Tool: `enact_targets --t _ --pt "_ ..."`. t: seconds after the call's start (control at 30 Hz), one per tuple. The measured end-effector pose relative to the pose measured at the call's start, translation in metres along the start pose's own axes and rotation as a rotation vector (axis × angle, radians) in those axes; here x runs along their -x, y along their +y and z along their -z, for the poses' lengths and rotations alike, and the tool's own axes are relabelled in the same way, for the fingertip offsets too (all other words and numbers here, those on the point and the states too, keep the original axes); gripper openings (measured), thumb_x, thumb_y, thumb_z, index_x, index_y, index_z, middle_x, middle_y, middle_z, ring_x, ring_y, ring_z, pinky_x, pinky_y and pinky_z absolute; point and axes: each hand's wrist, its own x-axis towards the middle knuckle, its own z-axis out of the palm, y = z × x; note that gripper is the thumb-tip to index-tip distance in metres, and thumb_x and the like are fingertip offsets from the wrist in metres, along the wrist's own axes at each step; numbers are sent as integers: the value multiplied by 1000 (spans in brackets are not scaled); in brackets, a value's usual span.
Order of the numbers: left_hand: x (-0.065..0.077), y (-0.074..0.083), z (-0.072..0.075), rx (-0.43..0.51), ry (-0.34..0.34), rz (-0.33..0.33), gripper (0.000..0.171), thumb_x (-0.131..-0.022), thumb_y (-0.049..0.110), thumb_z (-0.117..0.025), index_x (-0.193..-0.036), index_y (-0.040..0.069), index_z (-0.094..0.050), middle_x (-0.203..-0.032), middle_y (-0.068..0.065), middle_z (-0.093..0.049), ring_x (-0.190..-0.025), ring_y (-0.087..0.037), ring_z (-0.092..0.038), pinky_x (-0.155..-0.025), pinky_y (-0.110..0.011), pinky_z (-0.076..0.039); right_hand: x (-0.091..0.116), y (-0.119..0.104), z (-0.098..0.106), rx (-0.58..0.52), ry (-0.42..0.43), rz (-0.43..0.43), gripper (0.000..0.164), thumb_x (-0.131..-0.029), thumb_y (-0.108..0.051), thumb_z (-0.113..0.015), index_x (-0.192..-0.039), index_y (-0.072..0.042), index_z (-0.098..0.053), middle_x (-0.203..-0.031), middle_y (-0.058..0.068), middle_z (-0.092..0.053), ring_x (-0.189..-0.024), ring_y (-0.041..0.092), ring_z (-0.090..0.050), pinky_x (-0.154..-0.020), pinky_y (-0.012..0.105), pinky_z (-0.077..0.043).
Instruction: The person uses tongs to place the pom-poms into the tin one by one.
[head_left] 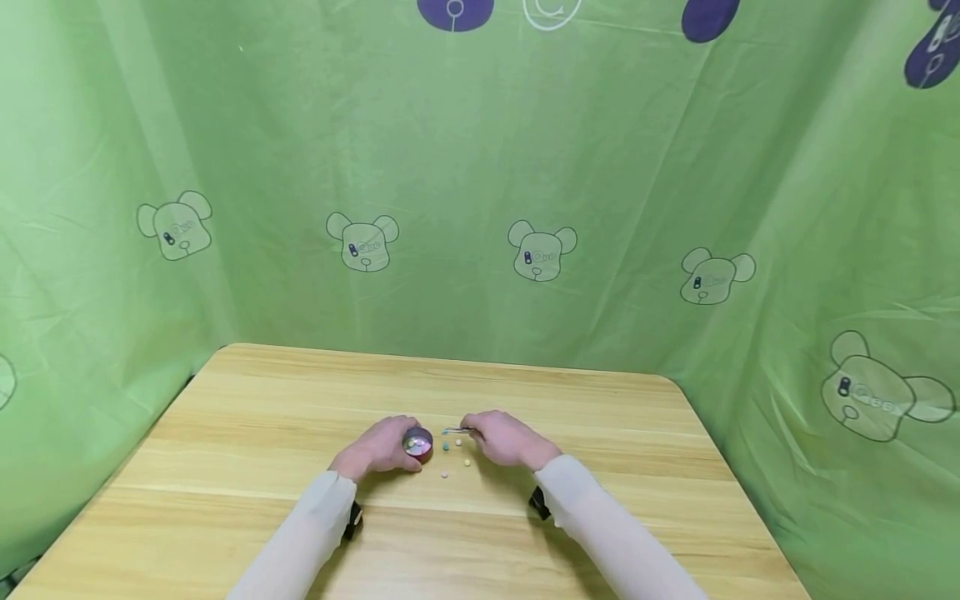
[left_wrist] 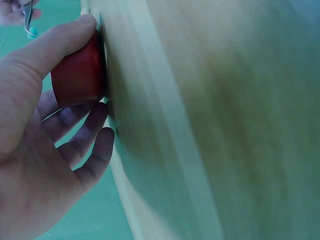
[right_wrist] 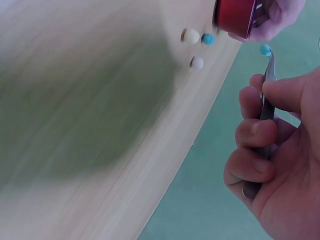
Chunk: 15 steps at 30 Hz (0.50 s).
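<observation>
Right hand (head_left: 510, 439) grips tweezers (right_wrist: 267, 111), blue bead (right_wrist: 265, 49) at tips; left hand (head_left: 382, 447) holds red cup (left_wrist: 80, 72) near loose beads (right_wrist: 191, 36).

The tweezers (right_wrist: 268, 108) look like smooth metal with a little shine. The red cup (right_wrist: 236, 18) is glossy and smooth. The table (head_left: 600, 425) looks like wood, and the curtain (head_left: 450, 150) is wrinkly cloth.

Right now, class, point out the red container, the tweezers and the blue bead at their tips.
Red container (left_wrist: 80, 75), left wrist view: outer side wall.
Tweezers (right_wrist: 267, 111), right wrist view: middle of the shank.
Blue bead (right_wrist: 264, 50), right wrist view: rounded face.
</observation>
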Motion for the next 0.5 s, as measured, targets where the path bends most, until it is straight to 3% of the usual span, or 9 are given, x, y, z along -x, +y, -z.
enact_targets --t 0.5 --pt "0 1 1 -10 5 12 52 -67 25 -85 -110 9 -60 -102 -4 -62 -97 -23 -57 -89 -41 -45 -4 -1 -7 -5 -13 0 21 -99 -16 -45 -110 -13 -63 -101 0 -67 -94 15 -63 -85 34 -50"
